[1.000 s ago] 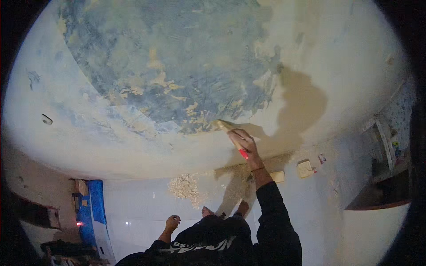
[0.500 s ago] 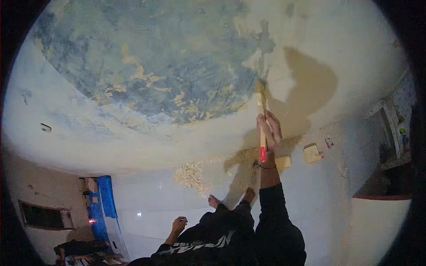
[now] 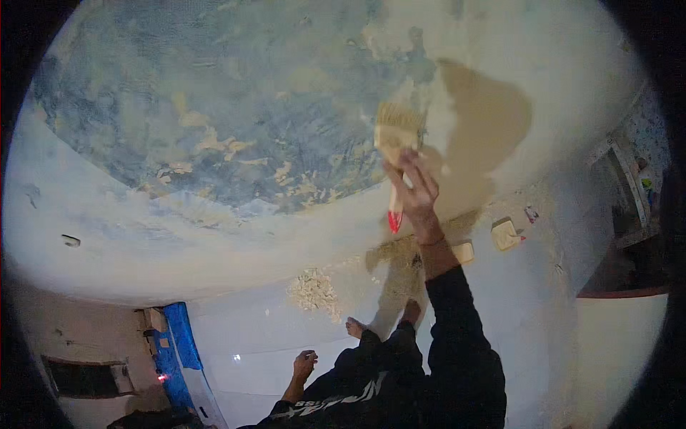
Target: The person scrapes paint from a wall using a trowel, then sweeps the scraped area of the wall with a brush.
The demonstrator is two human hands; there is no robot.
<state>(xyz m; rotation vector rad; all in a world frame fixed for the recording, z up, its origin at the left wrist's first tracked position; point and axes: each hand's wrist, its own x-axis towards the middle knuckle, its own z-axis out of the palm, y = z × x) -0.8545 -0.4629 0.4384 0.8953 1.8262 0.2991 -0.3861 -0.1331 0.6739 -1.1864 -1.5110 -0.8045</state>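
Note:
My right hand [image 3: 416,187] is raised against the pale wall [image 3: 493,43]. Its fingers are closed around a wide flat paintbrush [image 3: 395,137] with a pale handle and a red end. The brush's bristles point up, over the edge of a large blue-grey patch [image 3: 271,107] where the surface looks mottled and flaked. Whether the bristles touch the wall cannot be told. My left hand [image 3: 305,363] hangs low beside my body, fingers loosely bent and a little apart, with nothing visible in it.
A heap of pale flakes [image 3: 314,293] lies on the floor in front of my bare feet. Right of them are a yellowish tub [image 3: 505,234] and another pale container [image 3: 464,252] partly behind my forearm. Blue sheeting [image 3: 182,336] hangs at the left; a recessed shelf [image 3: 618,186] stands right.
My right hand and the brush have shifted left and slightly up. The brush has turned from edge-on to showing its broad face. My left hand stays low.

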